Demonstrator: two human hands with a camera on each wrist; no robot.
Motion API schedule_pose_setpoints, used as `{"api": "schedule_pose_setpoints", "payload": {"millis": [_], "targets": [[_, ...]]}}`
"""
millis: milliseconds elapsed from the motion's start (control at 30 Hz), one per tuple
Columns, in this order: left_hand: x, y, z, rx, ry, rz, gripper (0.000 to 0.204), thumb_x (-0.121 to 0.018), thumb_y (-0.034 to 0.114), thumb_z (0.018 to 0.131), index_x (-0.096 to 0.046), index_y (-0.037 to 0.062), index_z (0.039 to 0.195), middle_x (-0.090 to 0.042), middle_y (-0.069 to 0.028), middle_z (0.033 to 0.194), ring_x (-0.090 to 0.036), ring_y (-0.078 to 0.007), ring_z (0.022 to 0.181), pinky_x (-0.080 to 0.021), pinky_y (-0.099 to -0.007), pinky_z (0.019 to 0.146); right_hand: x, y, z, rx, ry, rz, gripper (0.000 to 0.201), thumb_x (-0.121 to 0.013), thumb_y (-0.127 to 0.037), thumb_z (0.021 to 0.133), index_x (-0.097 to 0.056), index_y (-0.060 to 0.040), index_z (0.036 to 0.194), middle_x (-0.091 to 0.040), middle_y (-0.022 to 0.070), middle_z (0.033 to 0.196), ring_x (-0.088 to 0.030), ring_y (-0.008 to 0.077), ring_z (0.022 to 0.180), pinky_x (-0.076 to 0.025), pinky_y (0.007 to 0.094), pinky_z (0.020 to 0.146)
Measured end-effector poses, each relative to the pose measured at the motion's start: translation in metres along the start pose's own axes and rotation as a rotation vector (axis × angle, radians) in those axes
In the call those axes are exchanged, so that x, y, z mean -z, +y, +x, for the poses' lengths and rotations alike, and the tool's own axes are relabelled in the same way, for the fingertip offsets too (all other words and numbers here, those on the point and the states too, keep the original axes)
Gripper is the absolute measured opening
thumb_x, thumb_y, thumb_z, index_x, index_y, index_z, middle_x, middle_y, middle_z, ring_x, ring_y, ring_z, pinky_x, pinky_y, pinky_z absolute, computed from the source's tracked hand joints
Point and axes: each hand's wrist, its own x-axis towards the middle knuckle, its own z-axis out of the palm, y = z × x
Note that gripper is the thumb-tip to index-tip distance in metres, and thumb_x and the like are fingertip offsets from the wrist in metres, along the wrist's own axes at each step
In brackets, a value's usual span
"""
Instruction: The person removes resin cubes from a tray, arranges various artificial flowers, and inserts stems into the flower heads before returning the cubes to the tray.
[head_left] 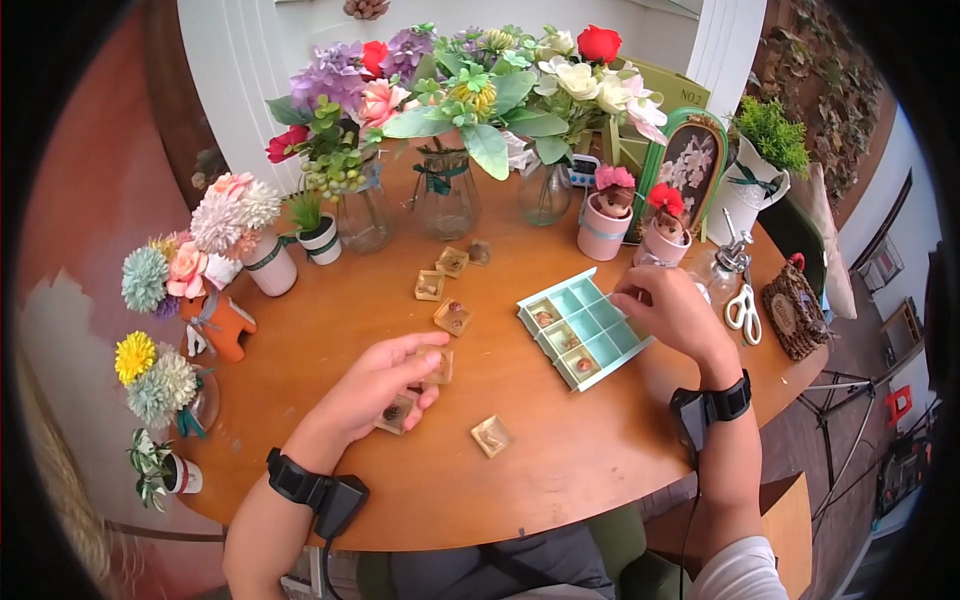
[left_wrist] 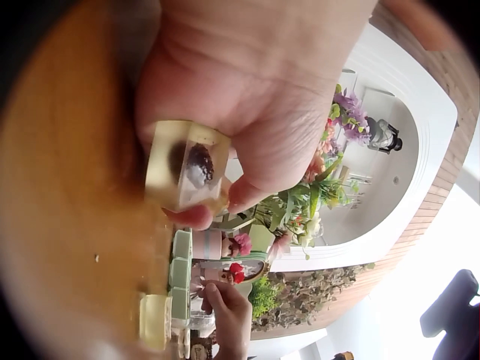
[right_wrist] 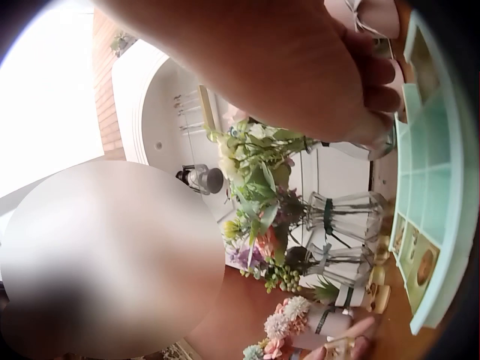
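My left hand (head_left: 385, 375) pinches a clear amber resin block (head_left: 438, 368) between thumb and fingers, over the near left of the table. Against its palm side is a second resin block (left_wrist: 187, 165) with a dark specimen inside. To the right lies a mint-green compartment tray (head_left: 603, 372), with resin blocks (head_left: 565, 337) along its left column. My right hand (head_left: 672, 308) hovers at the tray's far right edge, fingers loosely curled, nothing visible in them. In the right wrist view, a brownish block (right_wrist: 426, 71) shows in a tray compartment near that hand.
Several loose resin blocks (head_left: 452, 317) lie mid-table, and another block (head_left: 492, 437) nearer the front edge. Glass vases (head_left: 443, 195) of flowers line the back. Pink pots (head_left: 606, 225), a glass spray bottle (head_left: 722, 268), white scissors (head_left: 743, 313) and a woven basket (head_left: 795, 310) stand right.
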Motion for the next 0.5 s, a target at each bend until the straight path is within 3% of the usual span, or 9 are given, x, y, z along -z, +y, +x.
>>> {"api": "schedule_pose_setpoints", "payload": {"millis": [33, 100, 167, 233, 333, 367, 433, 500], "targets": [[-0.002, 0.001, 0.000, -0.026, 0.040, -0.069, 0.041, -0.051, 0.021, 0.102, -0.046, -0.0021, 0.136, -0.063, -0.0126, 0.104, -0.053, -0.0111, 0.066, -0.046, -0.0222, 0.046, -0.005, -0.003, 0.001, 0.004, -0.001, 0.004, 0.014, -0.072, -0.011, 0.083, -0.070, 0.0007, 0.091, -0.069, 0.0129, 0.079, -0.065, 0.0225, 0.069, -0.051, 0.0356, 0.064], [-0.001, 0.002, 0.003, -0.029, 0.021, -0.083, 0.040, -0.051, 0.019, 0.102, -0.046, -0.0015, 0.136, -0.063, -0.0131, 0.106, -0.053, -0.0113, 0.066, -0.047, -0.0222, 0.046, -0.018, -0.011, 0.002, 0.250, 0.082, 0.148, 0.012, -0.069, -0.008, 0.086, -0.069, -0.0003, 0.095, -0.066, 0.0118, 0.082, -0.062, 0.0216, 0.069, -0.050, 0.0339, 0.063], [0.003, 0.000, 0.003, -0.030, 0.019, -0.100, 0.038, -0.050, 0.017, 0.101, -0.047, -0.0009, 0.135, -0.063, -0.0135, 0.108, -0.053, -0.0115, 0.066, -0.047, -0.0222, 0.046, -0.025, -0.030, -0.004, 0.246, -0.006, 0.272, 0.017, -0.068, -0.009, 0.089, -0.068, -0.0026, 0.105, -0.064, 0.0088, 0.085, -0.061, 0.0199, 0.071, -0.049, 0.0318, 0.063], [0.001, -0.001, 0.005, -0.038, 0.024, -0.150, 0.037, -0.050, 0.013, 0.100, -0.047, 0.0005, 0.135, -0.062, -0.0135, 0.111, -0.054, -0.0115, 0.067, -0.048, -0.0224, 0.047, -0.032, -0.050, -0.010, 0.395, -0.035, 0.303, 0.019, -0.068, -0.011, 0.090, -0.067, -0.0040, 0.108, -0.063, 0.0082, 0.092, -0.061, 0.0202, 0.076, -0.050, 0.0314, 0.066], [0.002, -0.002, 0.006, -0.061, 0.003, -0.122, 0.036, -0.051, 0.012, 0.099, -0.048, 0.0012, 0.134, -0.061, -0.0125, 0.111, -0.054, -0.0112, 0.069, -0.048, -0.0227, 0.047, -0.034, -0.070, -0.020, 0.341, -0.338, 0.404, 0.030, -0.070, -0.015, 0.090, -0.065, -0.0075, 0.118, -0.059, 0.0102, 0.113, -0.061, 0.0264, 0.092, -0.052, 0.0354, 0.078], [0.001, -0.002, 0.005, -0.061, 0.005, -0.122, 0.036, -0.051, 0.012, 0.099, -0.048, 0.0012, 0.134, -0.061, -0.0125, 0.111, -0.054, -0.0112, 0.069, -0.048, -0.0227, 0.047, -0.039, -0.071, -0.021, 0.343, -0.339, 0.405, 0.030, -0.070, -0.015, 0.090, -0.065, -0.0075, 0.118, -0.059, 0.0102, 0.113, -0.061, 0.0264, 0.092, -0.052, 0.0354, 0.078], [-0.002, -0.001, 0.005, -0.067, 0.035, -0.067, 0.028, -0.053, 0.011, 0.098, -0.052, 0.0017, 0.124, -0.060, -0.0115, 0.107, -0.053, -0.0105, 0.068, -0.048, -0.0224, 0.047, -0.051, -0.068, -0.021, 0.638, -0.311, 0.442, 0.035, -0.069, -0.021, 0.091, -0.062, -0.0130, 0.125, -0.055, 0.0098, 0.120, -0.063, 0.0263, 0.091, -0.053, 0.0381, 0.077], [-0.003, -0.001, 0.005, -0.071, 0.031, -0.069, 0.021, -0.054, 0.012, 0.098, -0.053, 0.0020, 0.116, -0.060, -0.0101, 0.099, -0.053, -0.0102, 0.064, -0.046, -0.0225, 0.045, -0.055, -0.074, -0.024, 0.682, -0.333, 0.465, 0.040, -0.070, -0.022, 0.090, -0.062, -0.0151, 0.128, -0.053, 0.0098, 0.126, -0.060, 0.0273, 0.098, -0.051, 0.0392, 0.082]]}}
